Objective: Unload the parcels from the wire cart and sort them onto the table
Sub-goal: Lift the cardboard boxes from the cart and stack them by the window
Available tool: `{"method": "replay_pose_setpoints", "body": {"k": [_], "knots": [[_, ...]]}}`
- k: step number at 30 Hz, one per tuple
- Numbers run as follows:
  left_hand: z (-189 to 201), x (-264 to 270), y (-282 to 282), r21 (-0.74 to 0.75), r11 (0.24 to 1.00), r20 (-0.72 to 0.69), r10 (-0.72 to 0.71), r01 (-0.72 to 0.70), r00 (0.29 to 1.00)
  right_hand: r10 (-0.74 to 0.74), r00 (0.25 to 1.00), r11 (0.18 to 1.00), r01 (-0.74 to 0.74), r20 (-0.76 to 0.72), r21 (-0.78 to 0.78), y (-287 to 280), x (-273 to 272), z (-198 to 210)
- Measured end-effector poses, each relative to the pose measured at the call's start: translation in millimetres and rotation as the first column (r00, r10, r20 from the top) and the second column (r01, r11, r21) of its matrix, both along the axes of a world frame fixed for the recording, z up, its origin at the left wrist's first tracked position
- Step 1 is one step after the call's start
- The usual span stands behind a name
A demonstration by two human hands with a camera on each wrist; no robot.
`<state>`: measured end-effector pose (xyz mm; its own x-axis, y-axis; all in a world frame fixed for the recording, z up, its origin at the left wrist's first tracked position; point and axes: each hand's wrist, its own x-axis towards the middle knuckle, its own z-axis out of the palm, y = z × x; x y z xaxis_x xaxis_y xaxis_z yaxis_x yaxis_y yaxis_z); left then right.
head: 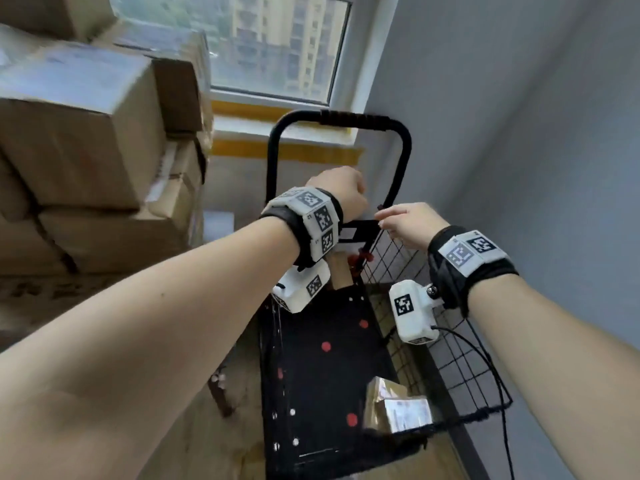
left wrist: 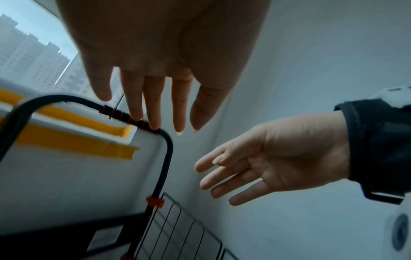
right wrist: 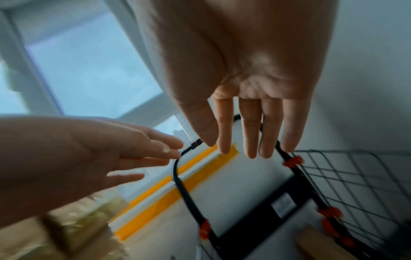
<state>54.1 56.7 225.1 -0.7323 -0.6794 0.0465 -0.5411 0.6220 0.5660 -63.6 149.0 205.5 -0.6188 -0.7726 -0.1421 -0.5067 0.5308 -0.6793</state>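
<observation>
The stack of cardboard boxes (head: pixel 86 133) is standing to the left of the wire cart (head: pixel 346 341), and it is taking most of the space on that side; whether it is resting on the table I cannot tell. The cart itself is standing in the corner, under the window (head: pixel 277 43), with its black handle (head: pixel 353 117) rising at the far end and its wire mesh side (head: pixel 450 362) leaning toward the grey wall.

Inside the cart, at the near end and against the mesh side, a small parcel (head: pixel 398 408) is lying, brown cardboard with glossy tape and a white label. A second brown parcel (head: pixel 341 271) is showing at the far end of the cart, partly hidden behind the left wrist.

The left hand (left wrist: pixel 160 61) is hovering above the cart, between the handle uprights, with straight spread fingers and nothing in it. The right hand (left wrist: pixel 273 158) is also wide and empty, just beside the top edge of the mesh side.

The near parcel is looking light and stiff, I think, but the tape may be slippery. It seems better to take it by the two short cardboard ends, not by the taped top, and to lift it clear of the wires.
</observation>
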Motion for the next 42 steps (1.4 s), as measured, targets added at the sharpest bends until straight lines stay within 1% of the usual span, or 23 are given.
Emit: {"method": "replay_pose_setpoints", "body": {"k": [2,5,7,10,12,15,18,20,22,24,27,29,31,33,34,38,42], "knots": [[-33,-31,1,0.070,0.998,0.058,-0.007,0.003,0.998,-0.022,0.997,0.999,0.021,0.072,0.028,2,-36,-34],[-86,-82,-2,0.168,0.986,0.151,-0.003,-0.022,0.989,-0.060,0.985,0.991,0.039,0.164,0.130,4,-91,-88],[-123,-119,-6,0.238,0.970,0.197,0.010,-0.058,0.980,-0.103,0.963,0.980,0.055,0.248,0.192,7,-127,-128],[-181,-169,-8,0.347,0.929,0.268,0.035,-0.130,0.963,-0.127,0.938,0.947,0.017,0.324,0.321,15,-178,-189],[-225,-192,-6,0.442,0.878,0.310,0.044,-0.185,0.950,-0.147,0.926,0.899,-0.022,0.349,0.437,23,-207,-231],[-290,-204,4,0.562,0.775,0.372,0.075,-0.289,0.925,-0.172,0.918,0.803,-0.079,0.357,0.591,35,-237,-293],[-347,-199,15,0.628,0.665,0.435,0.129,-0.403,0.891,-0.243,0.892,0.750,-0.077,0.382,0.657,45,-245,-351],[-379,-193,20,0.648,0.597,0.480,0.162,-0.473,0.862,-0.264,0.872,0.713,-0.111,0.412,0.692,48,-243,-385],[-406,-190,23,0.665,0.539,0.506,0.183,-0.517,0.843,-0.272,0.859,0.678,-0.148,0.433,0.720,48,-238,-411],[-424,-190,19,0.668,0.510,0.517,0.205,-0.541,0.831,-0.274,0.848,0.659,-0.178,0.454,0.731,42,-237,-427],[-438,-191,-3,0.645,0.510,0.513,0.263,-0.569,0.817,-0.236,0.855,0.652,-0.213,0.461,0.728,15,-243,-437],[-441,-191,-25,0.636,0.508,0.489,0.317,-0.581,0.813,-0.187,0.879,0.670,-0.212,0.438,0.711,-15,-249,-436],[-441,-193,-49,0.633,0.500,0.468,0.360,-0.591,0.807,-0.171,0.885,0.710,-0.193,0.432,0.677,-49,-251,-433],[-443,-197,-73,0.641,0.483,0.452,0.390,-0.596,0.802,-0.147,0.883,0.726,-0.210,0.447,0.654,-82,-254,-435],[-446,-200,-85,0.644,0.474,0.445,0.405,-0.600,0.799,-0.121,0.896,0.745,-0.202,0.426,0.635,-98,-256,-437],[-464,-215,-129,0.639,0.464,0.419,0.459,-0.613,0.784,-0.183,0.948,0.826,0.004,0.262,0.563,-151,-273,-453],[-484,-228,-161,0.623,0.464,0.443,0.455,-0.630,0.772,-0.202,0.954,0.821,0.042,0.221,0.570,-190,-274,-477]]}}
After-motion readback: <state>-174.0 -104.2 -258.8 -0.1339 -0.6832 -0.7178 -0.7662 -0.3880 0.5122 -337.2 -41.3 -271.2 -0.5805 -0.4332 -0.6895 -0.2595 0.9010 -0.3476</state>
